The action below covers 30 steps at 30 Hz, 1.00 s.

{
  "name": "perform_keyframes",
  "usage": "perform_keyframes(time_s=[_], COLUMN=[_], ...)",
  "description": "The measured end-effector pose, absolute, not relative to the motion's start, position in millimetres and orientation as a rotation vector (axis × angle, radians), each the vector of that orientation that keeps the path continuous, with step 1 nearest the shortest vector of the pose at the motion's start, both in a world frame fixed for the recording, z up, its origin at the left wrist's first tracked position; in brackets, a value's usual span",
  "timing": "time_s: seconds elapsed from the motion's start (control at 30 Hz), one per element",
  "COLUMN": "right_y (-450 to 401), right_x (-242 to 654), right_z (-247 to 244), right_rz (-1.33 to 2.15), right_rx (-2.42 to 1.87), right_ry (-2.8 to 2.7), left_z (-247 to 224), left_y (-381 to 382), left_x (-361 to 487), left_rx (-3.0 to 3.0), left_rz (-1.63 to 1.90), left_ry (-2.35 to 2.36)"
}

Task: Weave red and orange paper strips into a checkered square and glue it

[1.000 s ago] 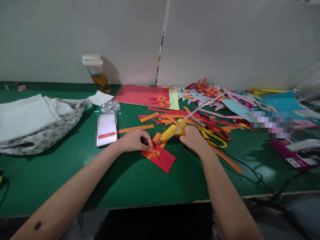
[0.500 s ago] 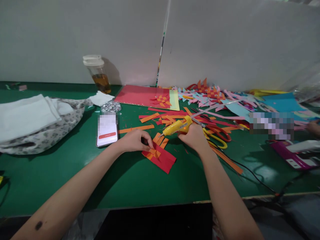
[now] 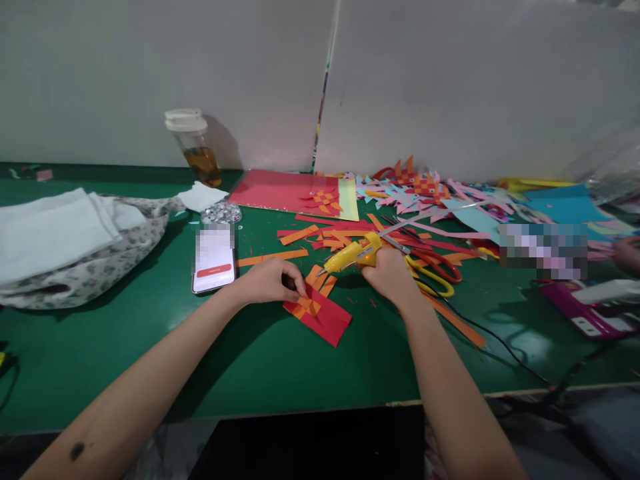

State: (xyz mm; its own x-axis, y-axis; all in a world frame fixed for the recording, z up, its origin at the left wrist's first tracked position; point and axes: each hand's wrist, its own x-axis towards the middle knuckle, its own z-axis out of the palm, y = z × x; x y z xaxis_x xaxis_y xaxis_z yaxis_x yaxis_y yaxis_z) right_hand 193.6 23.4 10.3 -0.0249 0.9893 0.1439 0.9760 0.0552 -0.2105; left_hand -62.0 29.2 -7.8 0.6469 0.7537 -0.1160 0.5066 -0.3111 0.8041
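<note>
A piece woven from red and orange paper strips [image 3: 327, 319] lies on the green table [image 3: 280, 380]. My left hand [image 3: 275, 281] pinches its upper left part between thumb and fingers. Wrapped round the handle of a yellow glue gun [image 3: 356, 255] is my right hand [image 3: 387, 272]. The gun's nozzle points left and down, just above the orange strips at the top of the woven piece, and a clear glue stick sticks out behind it.
Left of my hands are a phone [image 3: 214, 263], a bottle [image 3: 200, 150] and a patterned cloth bag [image 3: 135, 257]. Scissors [image 3: 435, 277] and orange strips lie beside my right wrist. A purple power strip [image 3: 583, 317] and another person's hand [image 3: 627, 255] are at the right.
My right hand and the glue gun have shifted very slightly to the left. My left hand keeps the same pinch on the woven piece.
</note>
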Motion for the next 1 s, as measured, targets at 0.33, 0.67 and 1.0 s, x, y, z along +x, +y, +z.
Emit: perform_keyframes(time_s=[0.33, 0.67, 1.0], right_y=[24.2, 12.3, 9.0], right_x=[190.6, 165.0, 139.3], right_z=[10.2, 22.1, 7.1], right_rz=[0.024, 0.193, 0.698], right_rx=[-1.991, -1.747, -1.145], right_ry=[-1.970, -1.355, -1.391], left_z=[2.8, 31.3, 18.1], left_y=[26.9, 15.2, -8.4], left_x=[-62.0, -49.2, 8.4], left_rx=[1.966, 1.821, 1.285], left_rz=[0.367, 0.569, 1.097], left_ry=[0.949, 0.948, 0.857])
